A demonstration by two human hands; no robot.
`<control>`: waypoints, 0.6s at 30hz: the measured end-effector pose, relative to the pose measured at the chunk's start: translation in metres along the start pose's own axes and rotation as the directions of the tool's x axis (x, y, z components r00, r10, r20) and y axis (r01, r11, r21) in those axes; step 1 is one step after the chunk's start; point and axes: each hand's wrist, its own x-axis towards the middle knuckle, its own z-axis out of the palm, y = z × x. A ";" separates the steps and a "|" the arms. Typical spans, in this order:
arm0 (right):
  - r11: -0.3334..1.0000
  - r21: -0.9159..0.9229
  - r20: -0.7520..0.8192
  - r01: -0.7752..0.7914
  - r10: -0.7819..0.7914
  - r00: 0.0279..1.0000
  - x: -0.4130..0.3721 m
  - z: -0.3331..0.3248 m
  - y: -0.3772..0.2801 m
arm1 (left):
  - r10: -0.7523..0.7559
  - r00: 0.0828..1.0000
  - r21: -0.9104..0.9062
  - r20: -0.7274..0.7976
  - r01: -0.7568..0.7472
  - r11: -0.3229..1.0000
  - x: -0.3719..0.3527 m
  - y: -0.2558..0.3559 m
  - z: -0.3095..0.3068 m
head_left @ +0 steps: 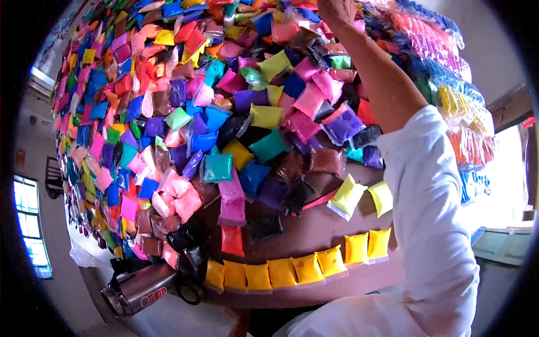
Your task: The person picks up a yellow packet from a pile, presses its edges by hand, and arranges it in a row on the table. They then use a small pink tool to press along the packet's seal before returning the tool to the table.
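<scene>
My right arm, in a white sleeve (429,208), stretches far across the table. My right hand (337,10) is at the top edge of the view, over the far part of a large heap of colourful small packets (236,101). Its fingers are cut off by the frame, so any hold is hidden. My left hand does not show clearly. Along the near table edge lies a row of yellow packets (281,273), side by side. Two pale yellow-green packets (347,196) lie apart behind that row, beneath my forearm's side of the table.
Stacked rows of sorted packets (466,106) stand at the right. A metal flask (140,289) and a black bag or strap (188,261) sit at the near left edge. A red packet (232,240) and a black packet (264,228) lie on the brown tabletop (314,230).
</scene>
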 end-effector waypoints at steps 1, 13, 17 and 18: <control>0.977 0.020 0.237 -0.210 0.199 0.951 0.006 -0.029 -0.038 | 0.000 1.000 0.002 0.004 0.000 1.000 -0.001 0.000 0.000; 0.921 0.109 0.740 0.373 -0.326 0.588 -0.035 0.134 -0.003 | 0.004 0.999 0.015 0.045 -0.004 1.000 -0.002 0.002 -0.008; 0.904 0.224 0.747 0.364 -0.399 0.532 -0.054 0.154 0.008 | -0.004 0.999 0.022 0.051 0.002 1.000 -0.005 0.002 -0.012; 0.890 0.378 0.646 -0.256 -0.055 0.761 -0.066 0.175 0.024 | 0.001 0.999 0.018 0.051 -0.002 1.000 -0.007 0.002 -0.012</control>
